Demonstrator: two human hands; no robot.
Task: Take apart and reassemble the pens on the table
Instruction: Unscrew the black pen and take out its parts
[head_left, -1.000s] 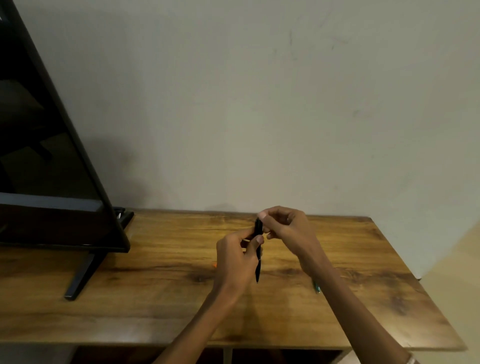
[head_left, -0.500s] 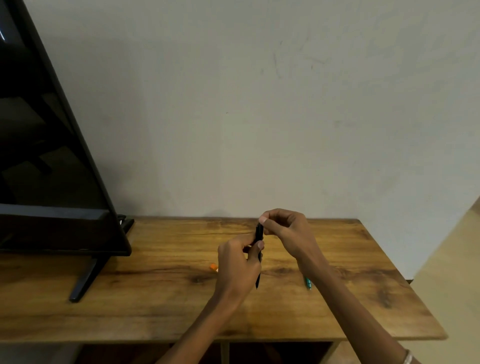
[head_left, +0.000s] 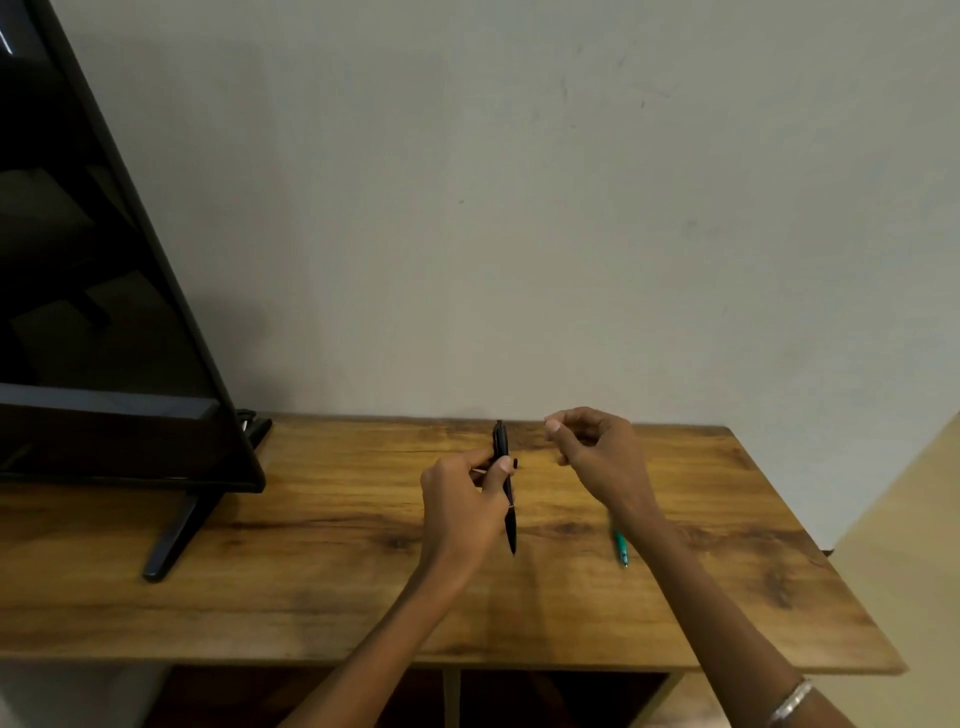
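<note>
A black pen (head_left: 505, 467) is held roughly upright above the wooden surface (head_left: 332, 561) by the left hand (head_left: 462, 506), with the thumb and fingers curled round its middle so the clip end sticks up and the tip points down toward the person. The right hand (head_left: 597, 457) is kept just beside it, a little apart and not touching the pen; its fingers are loosely curled with thumb and forefinger nearly pinched, and whether something tiny is caught between them can't really be told. A green pen (head_left: 621, 548) is seen lying on the surface, partly hidden under the right wrist. A silver bracelet (head_left: 789, 701) is worn on the right forearm. Off to the left, a black TV (head_left: 104, 312) is stood on the surface on its stand, backed by a plain wall (head_left: 519, 208)
</note>
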